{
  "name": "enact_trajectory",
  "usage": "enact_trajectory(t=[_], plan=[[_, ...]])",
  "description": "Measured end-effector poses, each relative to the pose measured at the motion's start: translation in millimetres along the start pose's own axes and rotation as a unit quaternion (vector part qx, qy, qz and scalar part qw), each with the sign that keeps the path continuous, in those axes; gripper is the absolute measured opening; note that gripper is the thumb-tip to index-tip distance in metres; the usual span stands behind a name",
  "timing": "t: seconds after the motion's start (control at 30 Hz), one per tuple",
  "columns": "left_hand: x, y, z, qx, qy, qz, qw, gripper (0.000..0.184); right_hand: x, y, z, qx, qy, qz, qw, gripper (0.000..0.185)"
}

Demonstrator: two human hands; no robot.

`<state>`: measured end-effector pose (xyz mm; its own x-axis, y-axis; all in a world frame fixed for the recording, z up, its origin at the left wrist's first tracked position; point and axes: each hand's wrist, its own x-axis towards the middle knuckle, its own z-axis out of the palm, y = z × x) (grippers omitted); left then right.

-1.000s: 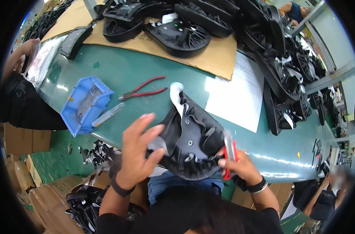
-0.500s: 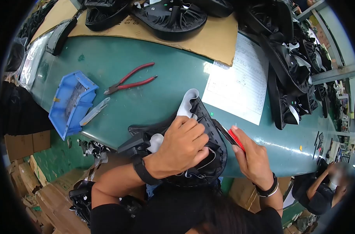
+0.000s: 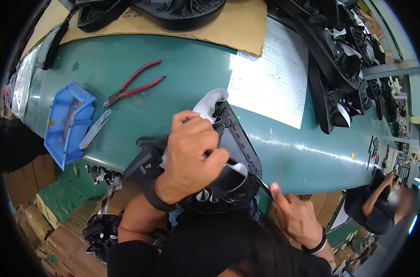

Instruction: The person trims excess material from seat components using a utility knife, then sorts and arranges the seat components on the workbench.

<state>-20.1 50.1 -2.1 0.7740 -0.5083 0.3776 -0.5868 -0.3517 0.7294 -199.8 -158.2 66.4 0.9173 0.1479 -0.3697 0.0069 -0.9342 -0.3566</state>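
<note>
Here's the left hand, clenched knuckles-up on a black padded piece with a stitched edge and gathered fabric; its fingertips are hidden, so exactly which fold it grips, I cannot tell. That piece sits at the near edge of the glossy green tabletop, right in front of the person's body, a white curling strap poking up from its far end.

Over to the right hand: fingers curled round a slim dark tool, its front end right at the piece's right-hand edge, and whether it touches, I cannot tell. 2 black wristbands in play, 1 on each wrist.

Off to the left, red-handled pliers lie with handles spread, and a slender pale-grey cutter rests just beside an open blue plastic bin. Beyond the work, a white printed sheet lies flat near brown cardboard, which carries black moulded shells. More black shells are piled at right, and a person in dark clothing shows at far right.
</note>
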Motion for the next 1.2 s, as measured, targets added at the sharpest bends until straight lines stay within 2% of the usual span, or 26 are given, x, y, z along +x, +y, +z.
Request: enact_trajectory(t=[0.07,0.1,0.13,0.2,0.27,0.33,0.4,0.47,0.5,0.53,0.57,0.6,0.67,0.7,0.73,0.77,0.8,0.83,0.87,0.9,0.97,1.0,1.07,1.1,1.13,1.2], plan=[[3,-2,-3,-0.181,0.031,0.031,0.983,0.015,-2,-1,2,0.026,-0.014,0.031,0.999,0.065],[3,6,-1,-0.254,0.010,0.020,0.967,0.013,5,3,3,0.006,0.042,-0.002,0.999,0.062],[4,7,-8,-0.237,-0.095,0.018,0.967,0.014,12,7,2,-0.015,0.098,-0.037,0.994,0.058],[12,5,-12,-0.158,-0.206,-0.010,0.966,0.020,24,9,-11,-0.013,0.062,-0.021,0.998,0.055],[16,18,-13,-0.111,-0.220,-0.029,0.969,0.029,37,13,-18,-0.013,0.025,-0.007,1.000,0.051],[13,25,-11,0.140,-0.272,0.026,0.952,0.031,50,19,-19,0.016,0.041,-0.034,0.998,0.051],[7,10,7,0.055,-0.182,0.123,0.974,0.033,59,20,-21,0.010,0.036,-0.041,0.998,0.052],[12,-4,12,-0.044,-0.162,0.041,0.985,0.032,58,19,-18,0.003,0.029,-0.038,0.999,0.054],[17,-5,6,-0.174,-0.168,-0.051,0.969,0.031,49,15,-11,0.004,0.036,-0.026,0.999,0.055],[22,-5,-3,-0.297,-0.165,-0.143,0.929,0.030,41,11,-5,0.002,0.044,-0.018,0.999,0.056],[22,-5,-10,-0.462,-0.088,-0.305,0.828,0.030,31,9,0,0.032,0.032,-0.003,0.999,0.057],[30,-9,-15,-0.546,0.037,-0.269,0.793,0.031,20,5,4,0.030,0.031,-0.003,0.999,0.057],[38,-2,-26,-0.620,0.101,-0.207,0.750,0.026,3,-5,9,0.041,0.039,0.030,0.998,0.060],[36,-5,-27,-0.623,0.095,-0.209,0.748,0.026,1,-12,9,0.064,-0.001,0.090,0.994,0.059],[32,-7,-29,-0.591,-0.026,-0.240,0.770,0.022,3,-9,9,0.065,-0.001,0.095,0.993,0.059],[27,-9,-29,-0.550,-0.145,-0.267,0.778,0.019,9,-2,9,0.038,0.037,0.056,0.997,0.058],[27,-9,-17,-0.314,-0.192,-0.067,0.927,0.018,17,3,6,0.010,0.074,0.013,0.997,0.056],[20,-1,-13,-0.143,-0.216,-0.008,0.966,0.020,26,3,-6,0.019,0.035,0.044,0.998,0.053],[12,7,-9,0.034,-0.234,0.051,0.970,0.023,34,6,-10,0.016,0.035,0.042,0.998,0.053],[11,9,-4,0.033,-0.231,0.050,0.971,0.023,40,10,-13,-0.001,0.039,0.024,0.999,0.056],[11,11,4,0.090,-0.201,0.147,0.964,0.024,49,13,-18,-0.024,0.037,0.000,0.999,0.059],[14,6,6,0.090,-0.198,0.148,0.965,0.024,47,15,-12,-0.027,0.039,-0.001,0.999,0.059],[25,-9,8,-0.158,-0.185,-0.005,0.970,0.028,33,16,12,0.014,0.103,-0.036,0.994,0.058],[28,-4,-3,-0.286,-0.160,-0.099,0.940,0.030,22,5,12,0.037,0.062,0.015,0.997,0.058],[29,-1,-15,-0.431,-0.107,-0.220,0.869,0.026,10,-4,17,0.039,0.058,0.019,0.997,0.058],[27,-12,-13,-0.657,0.036,-0.224,0.719,0.017,-7,-19,25,0.102,0.057,0.097,0.988,0.057]])
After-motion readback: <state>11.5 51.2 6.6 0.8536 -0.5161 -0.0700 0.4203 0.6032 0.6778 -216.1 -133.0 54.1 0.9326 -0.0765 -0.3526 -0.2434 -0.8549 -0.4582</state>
